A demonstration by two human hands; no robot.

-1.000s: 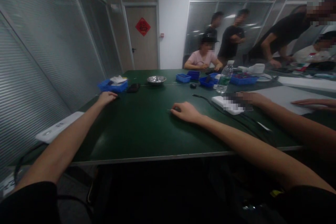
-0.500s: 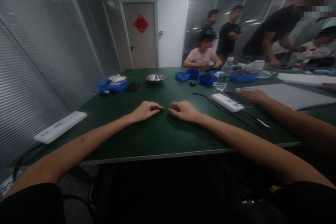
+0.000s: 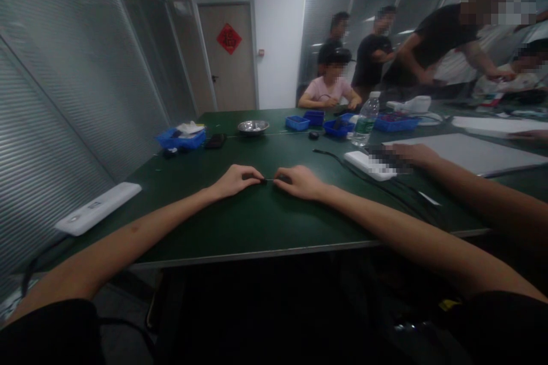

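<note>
Over the middle of the green table [image 3: 257, 222], my left hand [image 3: 234, 180] pinches a small dark piece [image 3: 263, 181] between thumb and fingertips. Facing it from the right, my right hand [image 3: 302, 181] is closed on a slim tool with a thin metal shaft [image 3: 270, 181]. The shaft spans the short gap between my fingertips and meets the dark piece. Most of the tool is hidden by my right fingers, so its exact kind cannot be made out. Both wrists stay low, close to the tabletop.
White power strips [image 3: 100, 209] lie left and right [image 3: 370, 165], the right one with black cables. Beyond are a steel bowl [image 3: 253, 128], blue trays [image 3: 182, 138], a black mouse [image 3: 314, 136] and a water bottle [image 3: 366, 120]. A neighbour's hand [image 3: 413, 155] reaches in from the right.
My hands hold nearly the same pose, still fingertip to fingertip. The neighbour's hand with a dark device has shifted slightly left. A standing person at the far right has moved.
</note>
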